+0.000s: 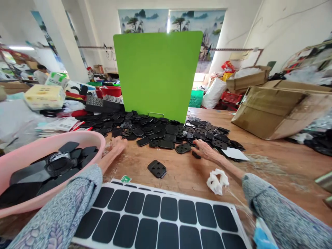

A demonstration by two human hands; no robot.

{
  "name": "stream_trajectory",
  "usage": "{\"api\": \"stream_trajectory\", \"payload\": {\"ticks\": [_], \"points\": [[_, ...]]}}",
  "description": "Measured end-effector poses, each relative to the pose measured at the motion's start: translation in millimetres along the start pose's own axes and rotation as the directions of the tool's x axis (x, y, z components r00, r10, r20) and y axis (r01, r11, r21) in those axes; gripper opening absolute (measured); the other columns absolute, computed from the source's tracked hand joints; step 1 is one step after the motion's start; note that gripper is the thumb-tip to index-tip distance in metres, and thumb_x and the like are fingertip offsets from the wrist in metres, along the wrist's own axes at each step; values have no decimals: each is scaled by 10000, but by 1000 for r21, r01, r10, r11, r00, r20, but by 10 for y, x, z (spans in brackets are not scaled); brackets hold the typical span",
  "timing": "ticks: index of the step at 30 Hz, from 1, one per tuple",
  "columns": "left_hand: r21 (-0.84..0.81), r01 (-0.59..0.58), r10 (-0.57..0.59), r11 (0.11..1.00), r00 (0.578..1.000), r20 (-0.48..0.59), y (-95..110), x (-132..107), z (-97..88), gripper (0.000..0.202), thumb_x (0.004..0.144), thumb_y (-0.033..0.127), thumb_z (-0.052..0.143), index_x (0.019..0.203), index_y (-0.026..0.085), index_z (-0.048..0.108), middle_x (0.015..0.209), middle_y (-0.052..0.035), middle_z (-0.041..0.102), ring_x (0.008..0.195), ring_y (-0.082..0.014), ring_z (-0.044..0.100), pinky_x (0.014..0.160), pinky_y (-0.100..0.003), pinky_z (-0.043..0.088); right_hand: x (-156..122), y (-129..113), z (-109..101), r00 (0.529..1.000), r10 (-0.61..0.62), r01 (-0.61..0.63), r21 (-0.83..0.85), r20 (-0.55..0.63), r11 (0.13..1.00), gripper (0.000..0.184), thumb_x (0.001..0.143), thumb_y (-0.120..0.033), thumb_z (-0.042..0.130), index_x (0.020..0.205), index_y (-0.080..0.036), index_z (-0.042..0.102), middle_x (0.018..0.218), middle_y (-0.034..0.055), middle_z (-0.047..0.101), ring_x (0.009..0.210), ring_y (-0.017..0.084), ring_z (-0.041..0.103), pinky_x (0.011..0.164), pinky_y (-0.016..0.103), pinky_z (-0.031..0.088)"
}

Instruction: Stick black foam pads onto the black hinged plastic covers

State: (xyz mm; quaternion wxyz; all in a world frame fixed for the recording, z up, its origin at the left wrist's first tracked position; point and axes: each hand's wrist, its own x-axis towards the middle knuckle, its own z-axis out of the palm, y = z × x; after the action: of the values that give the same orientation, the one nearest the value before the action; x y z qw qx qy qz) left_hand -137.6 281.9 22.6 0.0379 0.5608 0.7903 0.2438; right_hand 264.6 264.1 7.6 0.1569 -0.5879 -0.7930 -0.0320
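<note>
Across the table spreads a wide pile of flat black plastic plates (158, 133), some with round holes. My left hand (119, 145) rests at the pile's near left edge, fingers loosely bent and apart, with no object visible in it. At the near right edge, my right hand (204, 150) has its thumb and fingers closed on a small black plate (196, 154), partly hidden under the hand. A single holed plate (157, 168) lies apart between my forearms. Nearest me is a white sheet (153, 219) with rows of black rounded rectangles.
A pink basin (100, 138) holding black pieces stands at left. Behind the pile rises a green board (158, 72). A crumpled white tissue (218, 181) and a white card (234, 154) lie at right, before a cardboard box (272, 110). A person (40, 74) is far left.
</note>
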Motion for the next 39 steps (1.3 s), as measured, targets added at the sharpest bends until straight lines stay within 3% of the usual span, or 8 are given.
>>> {"api": "stream_trajectory", "payload": {"ticks": [5,11,17,21,27,32,35,39], "points": [[62,28,-24,998,998,-59,14,418,368,489,912,407,465,1314,134,521,1350,-207,480,1274,-365,419,1019,-541,344,869,-174,309,999,-36,38,-64,29,997,371,920,-362,458,1227,-167,531,1165,143,601,1069,254,577,908,347,428],[109,-74,83,991,993,-81,152,973,743,618,890,557,355,1402,225,456,1482,-154,384,1405,-361,226,1106,-571,169,1716,-64,622,1000,29,-29,-81,-8,996,529,944,-479,315,1379,-196,419,1281,167,563,1194,330,512,996,498,359],[102,-82,82,991,997,2,279,1202,978,714,836,709,275,1292,253,583,1359,-151,535,1288,-420,399,1027,-658,251,2071,-44,841,996,89,-89,-13,21,996,634,914,-598,250,1376,-218,458,1317,201,546,1124,408,537,845,659,413],[82,-152,151,985,988,17,362,1042,1019,676,835,712,291,1251,284,608,1362,-122,524,1272,-392,407,1027,-627,273,2006,-207,847,997,7,-9,26,77,1000,594,897,-626,322,1247,-233,599,1306,166,569,1174,437,468,828,696,406],[52,-253,251,966,967,48,423,624,900,574,840,646,406,1225,278,620,1311,-113,538,1220,-381,436,996,-574,325,1630,-494,767,981,-148,141,66,124,988,453,913,-553,417,1240,-299,602,1271,83,609,1179,353,446,894,614,413],[37,-328,324,944,943,76,398,259,809,508,854,590,445,1232,295,615,1279,-93,550,1173,-342,484,975,-514,360,1217,-649,648,938,-311,302,83,151,950,400,894,-370,507,1261,-240,596,1241,96,622,1115,317,439,890,540,419],[14,-383,380,924,920,95,383,68,755,496,870,565,431,1241,286,607,1282,-95,539,1175,-316,490,977,-503,361,972,-675,529,906,-390,378,96,165,921,385,899,-377,519,1238,-220,611,1242,99,613,1115,295,441,927,510,401],[-7,-418,414,909,898,151,416,85,679,521,872,609,372,1202,300,631,1216,-81,576,1145,-308,504,980,-503,354,870,-617,405,875,-451,435,123,177,892,326,962,-378,422,1180,-251,629,1254,64,593,1108,231,498,965,426,396]]}}
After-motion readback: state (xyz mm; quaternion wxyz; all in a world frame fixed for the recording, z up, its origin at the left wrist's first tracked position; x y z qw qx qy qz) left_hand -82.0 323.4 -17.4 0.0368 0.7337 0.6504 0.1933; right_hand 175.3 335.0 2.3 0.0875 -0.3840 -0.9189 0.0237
